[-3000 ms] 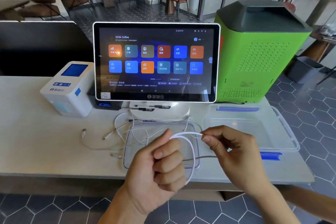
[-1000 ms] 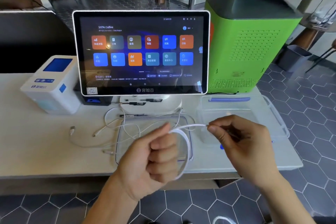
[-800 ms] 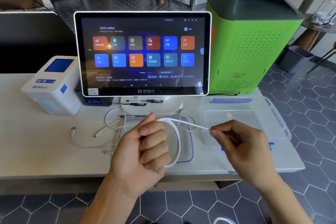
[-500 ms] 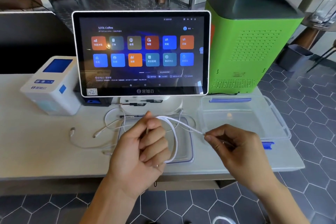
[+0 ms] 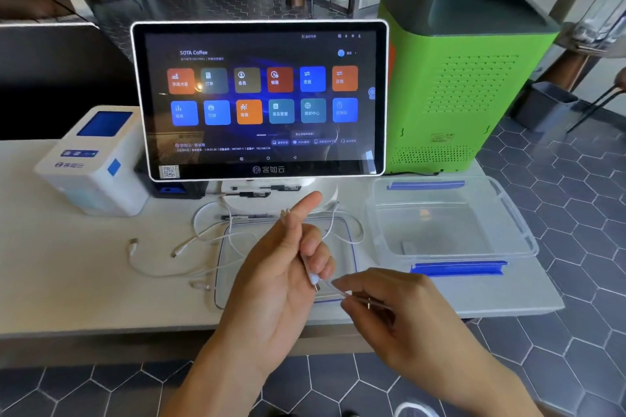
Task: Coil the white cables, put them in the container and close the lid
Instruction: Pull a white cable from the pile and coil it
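White cable (image 5: 306,266): light, limp, springy; best pinched near its plug.
Left hand (image 5: 281,278): curled around gathered loops.
Right hand (image 5: 389,308): pinching the tail.
Container (image 5: 528,240): open.

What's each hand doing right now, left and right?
Left hand: fingers curled round the coiled white cable.
Right hand: pinching that cable's free end near the plug.

container (image 5: 450,213) open from above (lid (image 5: 284,261) beside it), green machine (image 5: 454,78) and touchscreen (image 5: 261,98) blocking behind
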